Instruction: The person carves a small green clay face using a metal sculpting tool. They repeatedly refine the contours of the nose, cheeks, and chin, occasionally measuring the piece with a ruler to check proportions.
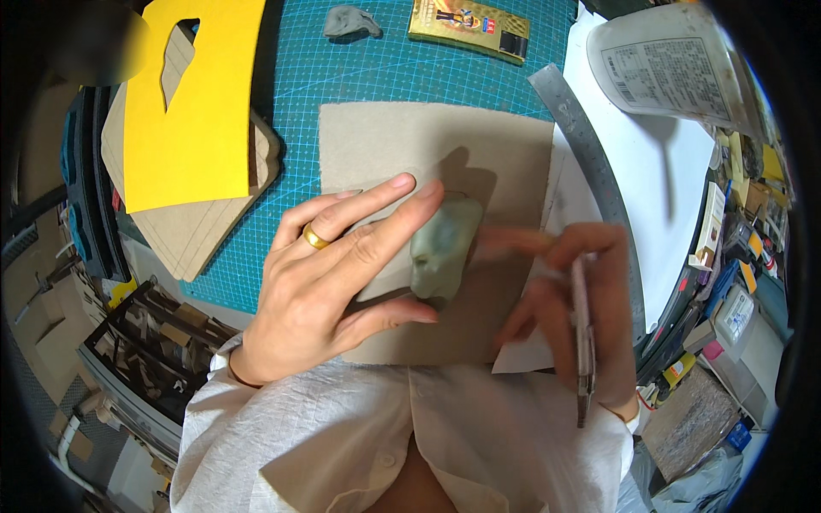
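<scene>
A smooth grey-green lump (pixel 445 244) with a small dark pit in its side sits on a brown card sheet (pixel 505 145). My left hand (pixel 329 265), a gold ring on one finger, lies over the sheet. Its long fingers reach to the lump's upper edge and its thumb to the lower edge, holding it between them. Under those fingers shows part of a flat pale grey piece (pixel 372 221). To the right, my right hand (pixel 590 299) is smeared by motion. A slim pen-like tool (pixel 583 342) is in its grip, point toward me, while one finger stretches to the lump's right side.
Beneath lies a green cutting mat (pixel 333 77). A grey putty-like lump (pixel 351 21) and a gold box (pixel 469 27) lie at the back. On the right are a curved-looking steel ruler (pixel 590 128) and a white tub (pixel 667 64). Yellow sheet material (pixel 192 162) covers card at the left.
</scene>
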Motion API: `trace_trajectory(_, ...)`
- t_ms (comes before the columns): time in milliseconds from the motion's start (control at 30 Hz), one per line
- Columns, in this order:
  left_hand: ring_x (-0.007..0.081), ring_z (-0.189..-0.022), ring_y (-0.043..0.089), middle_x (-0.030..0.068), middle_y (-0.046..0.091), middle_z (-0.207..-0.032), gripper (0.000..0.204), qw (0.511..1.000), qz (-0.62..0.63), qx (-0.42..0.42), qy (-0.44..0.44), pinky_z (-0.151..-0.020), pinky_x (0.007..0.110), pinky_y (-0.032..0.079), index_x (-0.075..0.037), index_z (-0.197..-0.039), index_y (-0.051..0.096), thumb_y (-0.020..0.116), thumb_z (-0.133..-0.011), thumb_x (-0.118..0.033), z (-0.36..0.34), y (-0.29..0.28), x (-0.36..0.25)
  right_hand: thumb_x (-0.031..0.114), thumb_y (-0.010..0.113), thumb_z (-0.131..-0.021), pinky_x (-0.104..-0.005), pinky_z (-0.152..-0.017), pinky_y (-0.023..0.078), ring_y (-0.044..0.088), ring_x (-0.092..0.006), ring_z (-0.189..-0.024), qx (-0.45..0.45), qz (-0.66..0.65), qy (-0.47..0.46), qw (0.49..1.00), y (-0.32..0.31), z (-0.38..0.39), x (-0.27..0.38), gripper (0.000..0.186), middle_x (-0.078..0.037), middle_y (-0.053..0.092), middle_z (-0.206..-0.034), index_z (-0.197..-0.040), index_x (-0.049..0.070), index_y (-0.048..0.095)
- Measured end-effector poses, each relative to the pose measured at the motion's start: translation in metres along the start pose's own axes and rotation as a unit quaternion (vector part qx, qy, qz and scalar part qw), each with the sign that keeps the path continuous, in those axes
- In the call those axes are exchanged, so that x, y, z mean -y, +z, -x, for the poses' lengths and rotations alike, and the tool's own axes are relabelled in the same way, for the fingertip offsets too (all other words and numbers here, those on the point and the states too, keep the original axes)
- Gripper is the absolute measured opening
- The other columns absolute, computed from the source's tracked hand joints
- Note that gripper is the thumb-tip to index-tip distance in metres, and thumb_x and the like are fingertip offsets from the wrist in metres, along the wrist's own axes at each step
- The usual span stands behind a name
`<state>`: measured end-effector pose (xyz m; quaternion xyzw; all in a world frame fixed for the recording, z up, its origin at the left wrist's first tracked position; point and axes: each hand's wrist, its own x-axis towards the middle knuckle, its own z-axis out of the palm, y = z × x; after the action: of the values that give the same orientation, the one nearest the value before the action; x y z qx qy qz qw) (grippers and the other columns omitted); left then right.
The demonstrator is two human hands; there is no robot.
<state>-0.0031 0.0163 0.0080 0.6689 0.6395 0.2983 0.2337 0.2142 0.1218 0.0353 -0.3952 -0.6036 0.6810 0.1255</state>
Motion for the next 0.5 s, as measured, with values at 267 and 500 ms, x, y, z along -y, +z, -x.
trace_trajectory(267,0.0203,-0.126,0.057,0.0038,0.066,-0.130,0.080,1.000,0.002,-0.003,0.001,-0.098,0.035,0.040,-0.001,-0.133,0.060,0.079,-0.065,-0.039,0.000,0.000,0.000,0.016,0.048,-0.103,-0.0176,-0.058,0.041,0.056,-0.0035,-0.071,-0.026,0.013,-0.086,0.996,-0.023,-0.006,-0.010,0.025,-0.007,0.065,-0.089,-0.118,-0.001,0.057)
trace_trajectory(500,0.0204,-0.126,0.057,0.0039,0.066,-0.130,0.080,1.000,0.005,-0.005,-0.004,-0.098,0.035,0.040,-0.001,-0.133,0.060,0.080,-0.065,-0.037,0.001,0.000,0.000,-0.003,0.060,-0.091,-0.0247,-0.076,0.054,0.066,-0.0112,-0.088,-0.042,-0.046,-0.156,0.986,0.000,-0.005,-0.029,0.018,-0.013,0.065,-0.096,-0.106,0.000,0.049)
